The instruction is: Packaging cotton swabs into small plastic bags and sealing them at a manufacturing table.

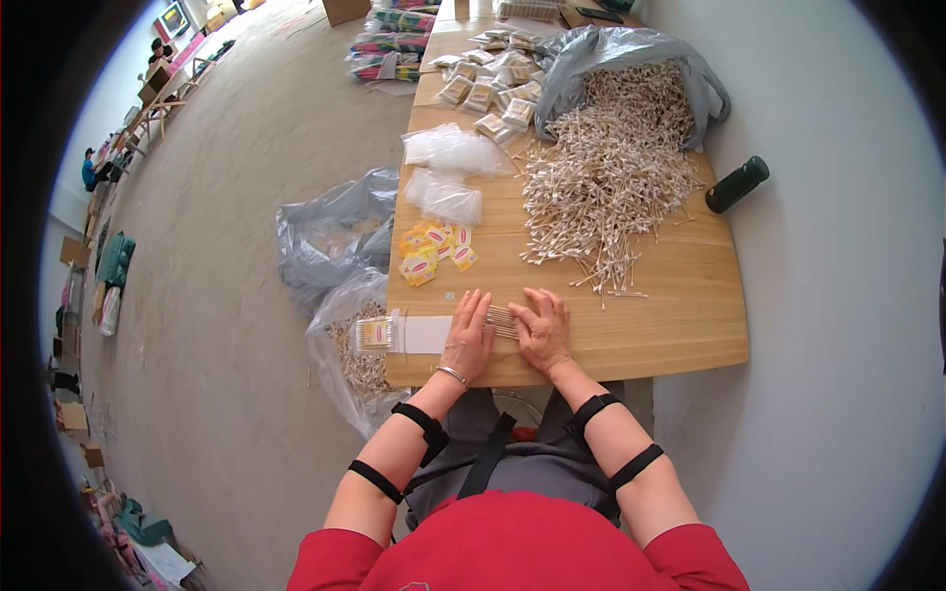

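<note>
A small row of cotton swabs (502, 321) lies on the wooden table between my hands, its ends partly hidden by them. My left hand (468, 340) is closed against the left side of the row, with its fingers nearly straight. From the right, my right hand (543, 333) holds the swabs with bent fingers and thumb. A flat white strip (426, 335) runs out from beneath my left hand. At its left end, by the table edge, sits a clear pack of swabs with a yellow label (375, 334).
Beyond my hands, a heap of loose swabs (601, 197) spills from a grey plastic bag (711, 89). Yellow cards (434, 248), clear bags (453, 153) and filled packs (483, 94) line the left side. A dark bottle (737, 185) stands by the wall. Bags (335, 236) lie below the left edge.
</note>
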A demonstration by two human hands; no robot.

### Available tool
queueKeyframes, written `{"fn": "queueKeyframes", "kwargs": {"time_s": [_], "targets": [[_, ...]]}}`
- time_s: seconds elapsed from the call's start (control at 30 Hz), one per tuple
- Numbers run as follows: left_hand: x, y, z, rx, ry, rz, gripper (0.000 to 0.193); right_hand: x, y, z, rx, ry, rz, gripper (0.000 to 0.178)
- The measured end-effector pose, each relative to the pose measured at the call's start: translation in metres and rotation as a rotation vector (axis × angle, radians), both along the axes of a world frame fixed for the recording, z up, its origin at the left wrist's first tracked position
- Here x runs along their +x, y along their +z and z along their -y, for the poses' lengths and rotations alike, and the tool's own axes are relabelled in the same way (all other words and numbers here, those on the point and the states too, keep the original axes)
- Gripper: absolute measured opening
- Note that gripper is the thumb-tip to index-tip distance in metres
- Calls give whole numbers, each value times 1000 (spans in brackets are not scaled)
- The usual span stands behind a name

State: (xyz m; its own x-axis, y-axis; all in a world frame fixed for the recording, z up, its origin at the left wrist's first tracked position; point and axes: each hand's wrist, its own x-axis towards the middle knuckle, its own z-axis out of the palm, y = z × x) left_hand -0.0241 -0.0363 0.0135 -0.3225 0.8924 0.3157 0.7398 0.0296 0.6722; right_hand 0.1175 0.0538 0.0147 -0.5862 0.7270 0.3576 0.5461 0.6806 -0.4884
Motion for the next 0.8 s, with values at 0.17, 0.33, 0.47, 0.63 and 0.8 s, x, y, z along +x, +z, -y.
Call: {"fn": "queueKeyframes", "kwargs": {"time_s": [0.17, 0.33, 0.47, 0.63, 0.8], "targets": [[-1, -7, 3, -54, -38, -168, 42, -7, 8, 0, 80, 47, 99, 31], [-1, -9, 3, -56, -59, -172, 42, 1, 18, -9, 189, 44, 271, 33], [1, -9, 3, -42, -36, -147, 41, 44, 20, -10, 190, -15, 321, 34], [1, -11, 3, -36, -23, -134, 40, 95, 29, 21, 126, 152, 392, 38], [2, -10, 3, -13, 8, -121, 38, 103, 46, 44, -38, 631, 317, 37]]}}
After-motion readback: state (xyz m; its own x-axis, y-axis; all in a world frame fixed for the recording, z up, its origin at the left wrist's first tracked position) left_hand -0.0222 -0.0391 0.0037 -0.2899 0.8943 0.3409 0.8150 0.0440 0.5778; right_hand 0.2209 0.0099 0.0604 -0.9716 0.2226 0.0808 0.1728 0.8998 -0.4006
